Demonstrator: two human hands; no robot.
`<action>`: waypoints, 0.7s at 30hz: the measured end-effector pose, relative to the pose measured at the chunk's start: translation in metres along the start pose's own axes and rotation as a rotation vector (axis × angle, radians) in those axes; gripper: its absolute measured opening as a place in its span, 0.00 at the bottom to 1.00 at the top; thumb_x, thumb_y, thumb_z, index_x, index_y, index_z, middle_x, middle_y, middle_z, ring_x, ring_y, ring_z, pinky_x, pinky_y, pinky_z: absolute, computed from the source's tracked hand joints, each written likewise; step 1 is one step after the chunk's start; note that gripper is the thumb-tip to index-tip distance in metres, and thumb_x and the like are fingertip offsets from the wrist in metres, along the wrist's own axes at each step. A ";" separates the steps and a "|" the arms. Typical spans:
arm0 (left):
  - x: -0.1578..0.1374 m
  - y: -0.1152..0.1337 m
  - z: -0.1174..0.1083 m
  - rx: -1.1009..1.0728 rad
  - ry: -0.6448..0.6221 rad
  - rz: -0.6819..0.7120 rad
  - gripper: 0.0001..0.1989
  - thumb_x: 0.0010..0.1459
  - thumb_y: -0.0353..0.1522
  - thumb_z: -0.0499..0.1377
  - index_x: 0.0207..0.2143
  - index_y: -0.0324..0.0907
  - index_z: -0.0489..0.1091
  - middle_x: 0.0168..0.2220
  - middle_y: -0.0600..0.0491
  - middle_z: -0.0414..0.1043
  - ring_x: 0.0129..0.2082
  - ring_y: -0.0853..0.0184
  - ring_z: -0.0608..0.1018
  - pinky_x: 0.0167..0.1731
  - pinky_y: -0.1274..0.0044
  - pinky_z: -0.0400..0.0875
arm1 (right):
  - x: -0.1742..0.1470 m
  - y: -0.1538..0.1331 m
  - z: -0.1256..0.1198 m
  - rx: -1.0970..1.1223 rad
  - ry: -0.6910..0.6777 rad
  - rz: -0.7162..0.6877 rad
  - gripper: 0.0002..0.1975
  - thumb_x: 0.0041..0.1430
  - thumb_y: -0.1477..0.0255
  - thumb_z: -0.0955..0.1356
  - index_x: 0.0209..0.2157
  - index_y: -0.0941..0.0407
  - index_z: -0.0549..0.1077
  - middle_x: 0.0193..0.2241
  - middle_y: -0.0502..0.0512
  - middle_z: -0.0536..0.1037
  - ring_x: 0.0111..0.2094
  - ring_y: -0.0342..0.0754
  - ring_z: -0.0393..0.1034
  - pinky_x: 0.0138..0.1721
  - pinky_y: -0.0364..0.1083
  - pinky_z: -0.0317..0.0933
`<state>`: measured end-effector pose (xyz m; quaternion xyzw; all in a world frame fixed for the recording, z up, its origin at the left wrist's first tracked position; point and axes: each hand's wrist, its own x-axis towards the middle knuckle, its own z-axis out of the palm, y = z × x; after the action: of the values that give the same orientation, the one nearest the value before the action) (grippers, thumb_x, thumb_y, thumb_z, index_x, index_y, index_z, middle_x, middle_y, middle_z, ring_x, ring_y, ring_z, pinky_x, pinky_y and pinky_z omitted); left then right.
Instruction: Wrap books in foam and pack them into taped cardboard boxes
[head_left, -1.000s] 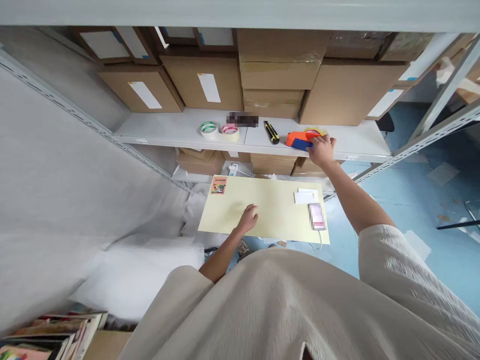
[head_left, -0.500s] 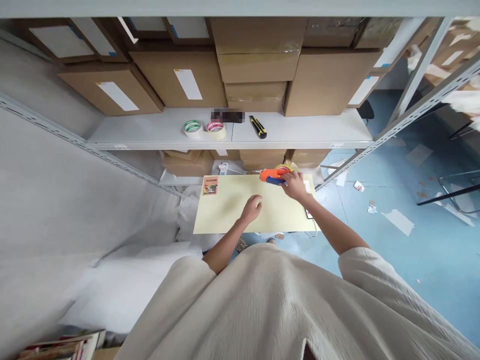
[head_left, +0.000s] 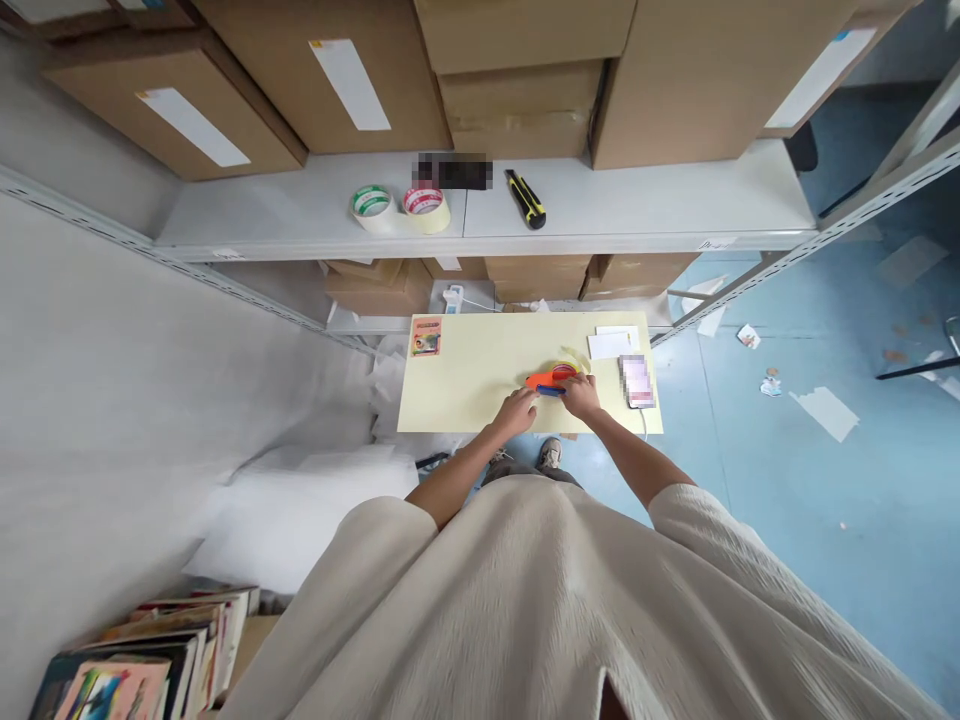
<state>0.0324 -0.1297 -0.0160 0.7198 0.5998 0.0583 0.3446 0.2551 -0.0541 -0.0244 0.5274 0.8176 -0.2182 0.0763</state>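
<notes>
My right hand [head_left: 581,396] is wrapped round an orange and blue tape dispenser [head_left: 545,381], low over the pale yellow tabletop [head_left: 465,385]. A roll of tape [head_left: 567,369] sits at the dispenser's far right end. Right at the dispenser's left end is my left hand [head_left: 516,411]. Its fingers are bent and drawn together there; what lies between the fingertips is too small to make out.
White cards [head_left: 613,344] and a phone [head_left: 636,382] with a cable lie on the table's right, a picture card [head_left: 427,337] at its far left. The shelf [head_left: 285,215] above holds two tape rolls [head_left: 424,208], a utility knife [head_left: 525,199] and cardboard boxes [head_left: 367,70]. Books [head_left: 180,640] are stacked lower left.
My right hand has brought the tape dispenser down and nearer my body. My left hand has moved right to the dispenser's left end. The view has tilted down, uncovering the cards and phone.
</notes>
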 end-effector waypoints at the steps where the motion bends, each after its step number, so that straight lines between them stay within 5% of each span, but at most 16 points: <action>1: 0.001 0.002 0.004 0.021 -0.020 0.005 0.26 0.73 0.28 0.56 0.70 0.43 0.72 0.74 0.41 0.71 0.74 0.51 0.73 0.73 0.57 0.70 | 0.000 0.000 0.005 0.010 0.000 0.002 0.24 0.75 0.72 0.67 0.68 0.49 0.80 0.60 0.64 0.85 0.65 0.67 0.66 0.63 0.61 0.52; 8: 0.024 0.021 0.024 0.133 -0.021 0.163 0.31 0.69 0.25 0.55 0.73 0.44 0.69 0.78 0.40 0.65 0.78 0.51 0.66 0.77 0.55 0.62 | -0.012 0.019 0.014 0.046 0.114 -0.016 0.30 0.70 0.73 0.66 0.72 0.53 0.74 0.67 0.68 0.77 0.65 0.67 0.63 0.65 0.61 0.52; 13: 0.037 0.030 0.031 0.178 0.024 0.160 0.35 0.68 0.25 0.56 0.76 0.43 0.66 0.78 0.37 0.64 0.79 0.47 0.64 0.77 0.50 0.59 | -0.016 0.043 -0.001 0.022 0.085 0.115 0.33 0.69 0.75 0.64 0.74 0.58 0.70 0.69 0.72 0.72 0.65 0.68 0.62 0.65 0.61 0.55; 21: 0.072 0.038 0.037 0.002 0.131 0.056 0.17 0.72 0.27 0.61 0.58 0.49 0.82 0.60 0.39 0.78 0.69 0.44 0.74 0.73 0.50 0.63 | -0.006 0.051 -0.017 -0.157 -0.064 0.096 0.23 0.75 0.68 0.65 0.65 0.54 0.80 0.64 0.74 0.74 0.64 0.71 0.64 0.64 0.65 0.58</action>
<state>0.1015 -0.0819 -0.0465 0.7312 0.6009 0.1143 0.3018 0.3056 -0.0338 -0.0213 0.5510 0.8031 -0.1663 0.1541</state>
